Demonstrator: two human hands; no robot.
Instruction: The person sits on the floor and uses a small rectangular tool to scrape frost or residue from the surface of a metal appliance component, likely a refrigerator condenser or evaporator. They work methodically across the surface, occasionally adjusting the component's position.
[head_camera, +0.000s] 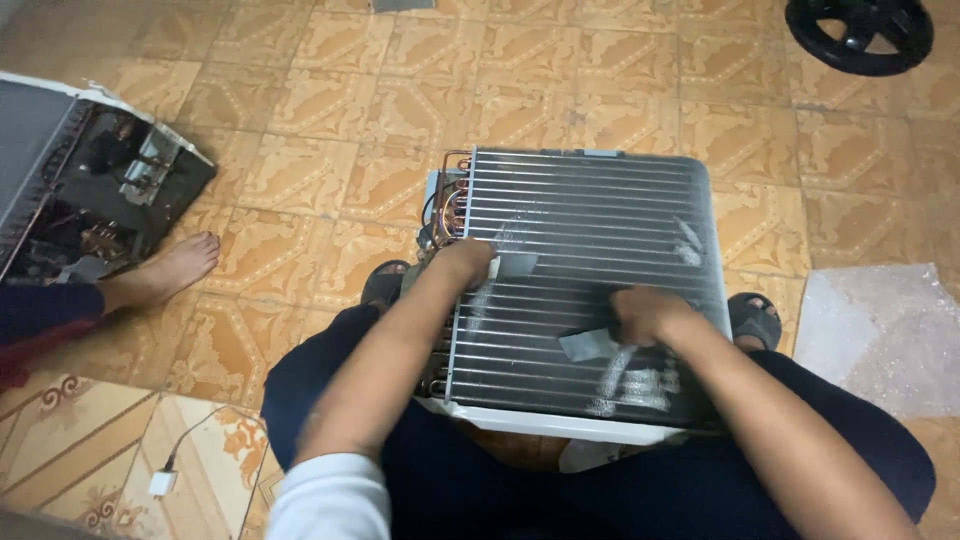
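Observation:
A grey finned coil unit (590, 215) with copper tube bends on its left side rests between my knees on the tiled floor. My left hand (463, 260) presses a small grey scrap (512, 264) against the fins near the unit's left edge. My right hand (645, 312) lies on the lower right part of the fins, holding a second grey scrap (590, 345). Whitish scuffed patches mark the fins around both hands. What the fingers grip beneath is partly hidden.
Another person's bare foot (170, 268) and dark trouser leg reach in from the left, beside an opened appliance chassis (85, 180). A black fan part (860, 32) lies top right. Bubble wrap (885, 335) lies on the right, a white charger (160, 483) bottom left.

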